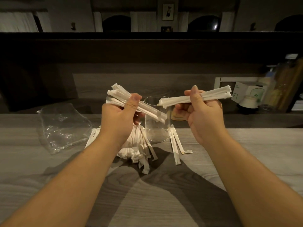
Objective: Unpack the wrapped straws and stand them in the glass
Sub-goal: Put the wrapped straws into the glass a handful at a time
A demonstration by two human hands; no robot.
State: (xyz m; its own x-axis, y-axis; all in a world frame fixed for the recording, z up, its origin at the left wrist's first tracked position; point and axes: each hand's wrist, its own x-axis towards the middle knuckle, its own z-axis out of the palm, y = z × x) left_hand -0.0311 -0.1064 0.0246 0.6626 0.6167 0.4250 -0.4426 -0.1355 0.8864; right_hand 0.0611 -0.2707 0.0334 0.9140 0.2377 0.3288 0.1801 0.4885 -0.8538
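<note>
While the left hand grips one bundle of wrapped straws and the right hand pinches another above the empty glass, she'd do well to set one bundle down and peel singly.
</note>
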